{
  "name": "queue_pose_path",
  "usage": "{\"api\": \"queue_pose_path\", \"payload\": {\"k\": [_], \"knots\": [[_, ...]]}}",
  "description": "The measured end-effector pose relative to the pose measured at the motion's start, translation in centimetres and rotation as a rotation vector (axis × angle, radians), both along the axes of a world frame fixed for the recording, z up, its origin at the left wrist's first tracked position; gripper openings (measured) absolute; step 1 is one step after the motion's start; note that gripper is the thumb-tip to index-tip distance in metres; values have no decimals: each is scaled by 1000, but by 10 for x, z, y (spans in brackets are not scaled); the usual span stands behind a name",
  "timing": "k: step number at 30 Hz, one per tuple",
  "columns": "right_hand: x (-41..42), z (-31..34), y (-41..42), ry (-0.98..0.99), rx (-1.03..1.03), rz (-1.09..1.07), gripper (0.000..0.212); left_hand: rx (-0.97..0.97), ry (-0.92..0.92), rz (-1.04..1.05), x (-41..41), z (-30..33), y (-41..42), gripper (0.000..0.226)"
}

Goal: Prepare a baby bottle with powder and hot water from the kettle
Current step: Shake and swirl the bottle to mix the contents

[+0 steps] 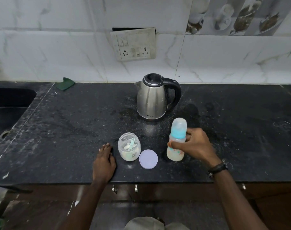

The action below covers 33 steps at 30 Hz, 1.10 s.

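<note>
1. Head view: the bottle (176,143) stands upright on the bench (66,130), in front of and a little right of the kettle (152,98), with its teal collar and clear cap on and pale liquid in its lower part.
2. The right hand (195,146) is wrapped round the bottle's middle, thumb across the front and fingers behind.
3. The left hand (104,161) lies flat on the bench near the front edge, fingers together, holding nothing, just left of the jar (129,146).
4. The jar is open, with powder and a small scoop (132,143) inside; its lid (148,159) lies flat just beside it, between jar and bottle.
5. Handling, as a judgement: the bottle looks like light, stiff plastic, only part full, so it should lift easily. A wet or smooth wall could slip, so the waist under the collar is the surest hold; the cap may pull off if used as a grip.
6. The kettle is metal and probably hot; take it by its black handle (174,92) only.
</note>
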State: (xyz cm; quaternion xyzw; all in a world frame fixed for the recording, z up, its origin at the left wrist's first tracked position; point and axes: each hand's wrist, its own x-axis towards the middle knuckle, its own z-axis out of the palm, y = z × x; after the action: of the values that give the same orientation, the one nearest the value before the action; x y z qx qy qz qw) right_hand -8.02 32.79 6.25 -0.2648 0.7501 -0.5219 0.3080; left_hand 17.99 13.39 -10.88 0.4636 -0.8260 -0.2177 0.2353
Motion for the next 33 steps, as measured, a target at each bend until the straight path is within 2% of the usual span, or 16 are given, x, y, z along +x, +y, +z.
{"api": "queue_pose_path", "payload": {"k": [4, 7, 11, 15, 18, 21, 24, 27, 30, 33], "knots": [[-2, -5, 1, 27, -54, -3, 22, 5, 8, 1, -1, 0, -2, 38], [-1, 0, -1, 18, -9, 25, 37, -6, 3, -11, 0, -2, -2, 38], [-3, -3, 0, 26, -68, 17, 22, -5, 13, -9, 0, -3, -3, 39], [-7, -3, 0, 135, 39, 70, 36, -11, 21, -4, 0, -2, -2, 39], [-13, -3, 2, 91, -31, -7, 29, -12, 29, -7, 0, -2, -2, 39], [-17, 0, 3, 18, -31, 74, 21, -11, 18, -9, 0, -3, -2, 39], [-19, 3, 3, 140, -11, 39, 30, -14, 24, -9, 0, -2, -3, 39], [-19, 5, 3, 70, -17, 85, 26, -11, 30, -8, 0, -2, -1, 38], [-18, 4, 1, 162, -12, 88, 31, -17, 31, -6, 0, -1, -1, 38], [-20, 3, 2, 102, -15, 62, 27, -9, 33, -7, 0, -3, -1, 38]]}}
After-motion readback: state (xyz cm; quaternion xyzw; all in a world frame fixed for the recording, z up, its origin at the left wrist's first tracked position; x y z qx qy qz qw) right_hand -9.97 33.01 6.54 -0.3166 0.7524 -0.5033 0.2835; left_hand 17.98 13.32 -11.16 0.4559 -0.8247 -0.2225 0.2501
